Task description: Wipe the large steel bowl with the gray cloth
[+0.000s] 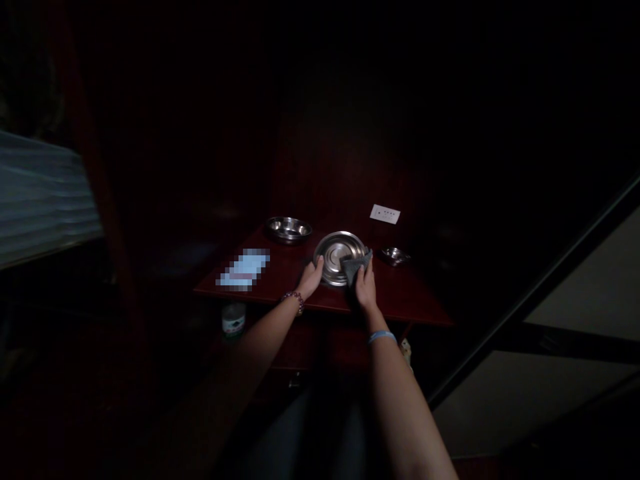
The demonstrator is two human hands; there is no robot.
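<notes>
A round stainless steel plate (336, 252) is tilted up above the dark red desk (400, 293), its inner face towards me. My left hand (311, 279) grips the plate's left rim, thumb on the inner side and a beaded bracelet at the wrist. In my right hand (366, 285) is a grey cloth (354, 267), pressed against the plate's right side. Fingers of the right hand lie along the cloth; a light blue band circles that wrist. The plate's underside is hidden.
A steel basin (289, 229) stands at the back left of the desk, and a small square metal dish (395, 256) at the right. A pixelated pale sheet (244, 269) lies at the left. A labelled bottle (233, 320) is below the edge. A white socket panel (385, 214) is on the back wall.
</notes>
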